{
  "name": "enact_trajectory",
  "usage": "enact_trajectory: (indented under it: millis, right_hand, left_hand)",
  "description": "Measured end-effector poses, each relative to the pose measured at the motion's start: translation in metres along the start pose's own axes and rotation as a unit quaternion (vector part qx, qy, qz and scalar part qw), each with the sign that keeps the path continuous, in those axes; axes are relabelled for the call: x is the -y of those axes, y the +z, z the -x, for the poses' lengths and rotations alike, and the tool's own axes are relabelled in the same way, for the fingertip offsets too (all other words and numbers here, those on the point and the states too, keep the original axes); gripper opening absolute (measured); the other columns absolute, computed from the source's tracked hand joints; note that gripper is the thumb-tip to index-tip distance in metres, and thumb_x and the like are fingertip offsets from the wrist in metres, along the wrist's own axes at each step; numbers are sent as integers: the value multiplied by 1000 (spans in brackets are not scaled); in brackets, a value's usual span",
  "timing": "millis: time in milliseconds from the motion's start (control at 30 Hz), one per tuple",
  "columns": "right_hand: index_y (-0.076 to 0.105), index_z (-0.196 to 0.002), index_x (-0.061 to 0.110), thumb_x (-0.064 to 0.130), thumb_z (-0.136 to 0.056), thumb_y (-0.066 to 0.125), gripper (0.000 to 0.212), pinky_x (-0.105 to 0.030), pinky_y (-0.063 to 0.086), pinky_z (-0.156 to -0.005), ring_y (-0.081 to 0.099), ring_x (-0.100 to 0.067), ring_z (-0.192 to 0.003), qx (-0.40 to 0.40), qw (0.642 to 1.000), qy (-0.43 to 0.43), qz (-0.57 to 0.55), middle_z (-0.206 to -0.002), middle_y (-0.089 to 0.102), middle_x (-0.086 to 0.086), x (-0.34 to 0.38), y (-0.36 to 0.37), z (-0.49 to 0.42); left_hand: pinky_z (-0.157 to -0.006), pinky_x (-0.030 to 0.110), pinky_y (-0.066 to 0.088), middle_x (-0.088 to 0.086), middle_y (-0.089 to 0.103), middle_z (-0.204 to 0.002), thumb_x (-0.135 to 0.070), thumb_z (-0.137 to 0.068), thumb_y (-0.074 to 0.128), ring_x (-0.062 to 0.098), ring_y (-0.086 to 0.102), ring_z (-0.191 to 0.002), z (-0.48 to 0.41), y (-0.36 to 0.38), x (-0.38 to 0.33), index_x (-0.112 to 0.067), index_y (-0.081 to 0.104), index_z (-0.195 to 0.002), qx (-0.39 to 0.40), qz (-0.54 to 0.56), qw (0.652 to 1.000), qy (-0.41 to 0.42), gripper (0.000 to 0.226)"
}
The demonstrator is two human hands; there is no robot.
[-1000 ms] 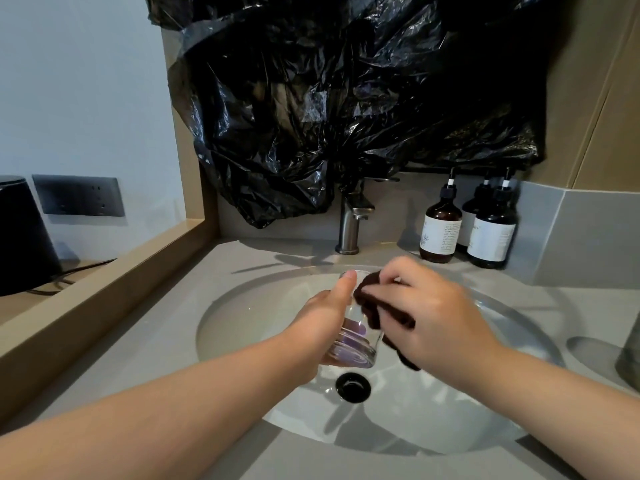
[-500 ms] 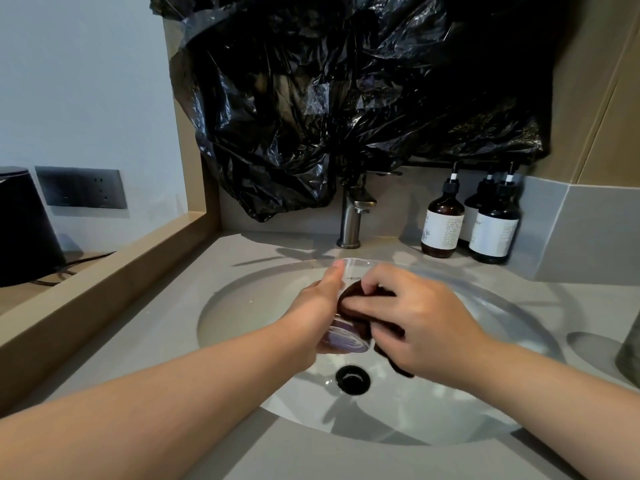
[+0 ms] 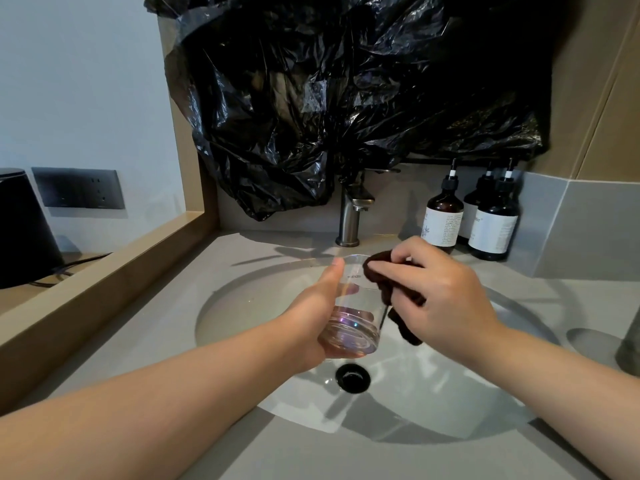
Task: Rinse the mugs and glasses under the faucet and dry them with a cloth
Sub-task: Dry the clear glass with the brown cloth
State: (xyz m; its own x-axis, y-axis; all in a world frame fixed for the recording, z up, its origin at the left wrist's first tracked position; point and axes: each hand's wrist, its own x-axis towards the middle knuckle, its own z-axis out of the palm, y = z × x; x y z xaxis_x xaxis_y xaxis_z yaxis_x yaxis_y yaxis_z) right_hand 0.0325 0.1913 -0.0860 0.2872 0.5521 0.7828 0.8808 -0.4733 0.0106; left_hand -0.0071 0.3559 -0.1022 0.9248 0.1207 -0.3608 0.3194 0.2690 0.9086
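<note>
Over the white sink basin (image 3: 242, 306), my left hand (image 3: 315, 317) grips a clear glass (image 3: 353, 313) with a thick base, thumb up along its left side. The glass tilts with its rim away from me. My right hand (image 3: 440, 292) pinches a dark brown cloth (image 3: 384, 282) against the glass's right rim and side; the cloth's tail hangs below my palm. The steel faucet (image 3: 349, 216) stands behind the basin, with no water running.
Three brown pump bottles (image 3: 443, 216) stand at the back right of the grey counter (image 3: 588, 306). A black plastic bag (image 3: 346, 98) covers the wall above the faucet. A grey object (image 3: 630, 344) sits at the right edge. A wooden ledge (image 3: 104, 282) and black device (image 3: 20, 226) lie left.
The cloth hand slid from the glass's lower side back up to its rim. The glass rose slightly and shows its base and wall more fully.
</note>
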Motion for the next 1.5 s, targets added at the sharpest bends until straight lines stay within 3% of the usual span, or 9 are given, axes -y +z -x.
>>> enact_trajectory:
  millis: [167, 533, 733, 933, 1033, 1133, 1200, 1300, 1500]
  right_hand:
    - [73, -92, 16, 11, -77, 53, 25, -31, 44, -45, 57, -23, -75, 78, 986, -147, 18, -86, 61, -3, 33, 9, 10]
    - [72, -99, 26, 23, -78, 46, 33, -36, 49, -51, 55, -16, -71, 18, 998, 51, -40, -87, 53, 6, 16, 5, -1]
    - [74, -92, 21, 17, -74, 51, 29, -31, 45, -48, 54, -19, -70, 83, 992, -95, -10, -85, 57, 0, 28, 3, 5]
    - [75, -97, 23, 6, -81, 56, 31, -21, 47, -72, 56, -7, -81, -14, 981, 166, -98, -89, 56, 9, -6, -5, -2]
    - [72, -79, 32, -5, -81, 57, 40, -11, 46, -69, 59, -3, -74, -9, 924, 317, -213, -83, 64, 5, -13, -10, -9]
    - [74, -88, 16, -1, -87, 58, 23, -27, 50, -54, 61, -16, -58, 27, 819, 426, -382, -68, 70, -1, -17, -22, -16]
    - [72, -97, 13, 4, -88, 59, 18, -31, 50, -58, 63, -21, -63, 111, 777, 427, -449, -75, 71, -8, -15, -30, -18]
    - [70, -98, 15, 8, -86, 63, 16, -28, 49, -55, 61, -20, -63, 203, 792, 385, -429, -74, 71, -4, -6, -31, -15]
    - [73, -78, 13, 1, -78, 68, 13, -32, 50, -59, 60, -24, -64, 160, 790, 399, -436, -70, 70, -9, -2, -30, -16]
  left_hand:
    - [-78, 45, 58, 16, 71, -103, -67, -88, 42, 33, 68, -92, -4, -4, -1, -15, 63, -119, -14, 28, 999, 4, 64]
    - [-64, 35, 57, 11, 70, -85, -66, -91, 36, 24, 69, -70, -1, 3, 2, -20, 56, -121, 1, -41, 997, 64, 58]
    - [-74, 41, 59, 14, 73, -90, -66, -91, 37, 29, 71, -81, 0, 1, 3, -16, 63, -113, 13, -52, 997, 58, 61]
    - [-78, 44, 55, 18, 71, -97, -62, -91, 41, 33, 67, -81, 4, 3, 1, -18, 59, -113, 43, -29, 998, 28, 53]
    - [-76, 44, 55, 16, 70, -90, -61, -91, 42, 36, 65, -86, 4, 0, -2, -16, 64, -107, 61, 4, 998, 31, 53]
    - [-73, 41, 54, 13, 70, -80, -63, -90, 41, 31, 65, -75, 5, -3, -2, -14, 66, -99, 89, 33, 995, 23, 56]
    - [-72, 40, 55, 15, 71, -82, -63, -89, 43, 33, 68, -73, 5, -4, -2, -13, 63, -107, 92, 50, 994, 12, 57]
    - [-71, 40, 53, 18, 72, -86, -64, -88, 44, 34, 70, -71, 6, -6, -3, -12, 61, -114, 103, 49, 993, -8, 61]
    - [-78, 43, 56, 21, 71, -100, -64, -85, 47, 39, 70, -89, 7, -5, -3, -12, 58, -119, 124, 28, 992, -17, 64]
